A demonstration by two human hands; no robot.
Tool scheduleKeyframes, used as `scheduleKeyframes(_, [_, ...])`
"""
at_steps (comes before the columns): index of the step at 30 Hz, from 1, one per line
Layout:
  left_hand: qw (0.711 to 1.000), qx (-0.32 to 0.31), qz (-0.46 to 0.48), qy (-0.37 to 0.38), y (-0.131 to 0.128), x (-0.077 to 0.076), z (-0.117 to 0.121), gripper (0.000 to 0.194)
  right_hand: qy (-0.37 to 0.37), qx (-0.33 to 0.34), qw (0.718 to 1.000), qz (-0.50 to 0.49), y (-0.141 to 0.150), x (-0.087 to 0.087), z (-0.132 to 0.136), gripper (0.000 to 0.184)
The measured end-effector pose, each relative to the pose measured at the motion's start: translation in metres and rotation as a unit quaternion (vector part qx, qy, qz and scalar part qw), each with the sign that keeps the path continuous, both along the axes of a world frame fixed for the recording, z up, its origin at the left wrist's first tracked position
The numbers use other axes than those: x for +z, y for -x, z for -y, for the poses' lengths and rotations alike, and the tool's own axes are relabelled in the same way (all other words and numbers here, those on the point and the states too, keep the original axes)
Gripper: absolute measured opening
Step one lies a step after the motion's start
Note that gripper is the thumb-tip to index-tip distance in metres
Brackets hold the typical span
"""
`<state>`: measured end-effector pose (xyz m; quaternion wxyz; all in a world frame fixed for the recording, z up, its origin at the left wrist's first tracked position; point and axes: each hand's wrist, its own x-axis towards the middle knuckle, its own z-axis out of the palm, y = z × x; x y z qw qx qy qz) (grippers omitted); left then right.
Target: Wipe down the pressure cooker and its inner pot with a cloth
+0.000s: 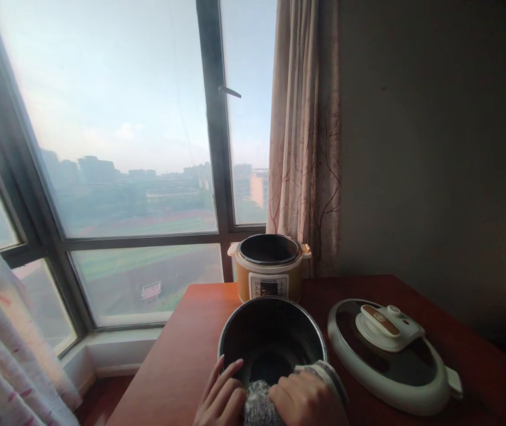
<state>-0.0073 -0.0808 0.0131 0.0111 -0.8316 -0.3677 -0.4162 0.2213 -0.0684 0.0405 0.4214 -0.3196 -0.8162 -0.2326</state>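
A dark inner pot point(275, 331) with a shiny rim tilts toward me at the near side of the table, its inside facing up. My left hand point(224, 395) is at the pot's near left rim, fingers bent over the edge and thumb hidden. My right hand point(301, 395) is closed around a grey cloth point(259, 403) at the near right rim. A striped fold of cloth shows beyond its knuckles. Behind the pot stands a pressure cooker body point(245, 283), gold and white, with its top uncovered.
The cooker's round lid point(395, 367), cream-rimmed with a handle on top, lies on the red-brown table point(164, 355) at right. A window point(124, 118), curtains point(304, 136) and a dark wall point(434, 148) stand beyond the table.
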Motion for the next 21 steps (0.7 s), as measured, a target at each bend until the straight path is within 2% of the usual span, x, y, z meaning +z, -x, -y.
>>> scheduleKeyframes(5, [0.998, -0.038, -0.043, 0.004, 0.004, 0.021, -0.007, 0.025, 0.019, 0.030, 0.999, 0.032, -0.003, 0.004, 0.000, 0.023])
scheduleKeyframes(8, [0.998, -0.053, -0.038, 0.023, 0.012, 0.024, -0.018, 0.026, 0.041, 0.039, 0.997, 0.053, -0.007, 0.003, -0.003, 0.020])
scheduleKeyframes(12, [0.999, -0.022, 0.013, 0.027, 0.028, 0.024, -0.038, 0.023, 0.060, 0.044, 0.993, 0.087, -0.016, 0.006, -0.004, 0.019])
scheduleKeyframes(15, [0.999, -0.009, 0.022, 0.025, 0.037, 0.028, -0.050, 0.027, 0.076, 0.061, 0.988, 0.120, -0.029, 0.016, -0.002, 0.017])
scheduleKeyframes(18, [0.999, -0.016, 0.022, 0.033, 0.037, 0.032, -0.058, 0.034, 0.139, 0.080, 0.977, 0.143, -0.044, 0.024, -0.001, 0.012])
scheduleKeyframes(21, [0.999, -0.019, 0.038, 0.030, 0.032, 0.034, -0.062, 0.037, 0.164, 0.080, 0.974, 0.137, -0.050, 0.019, -0.006, 0.014])
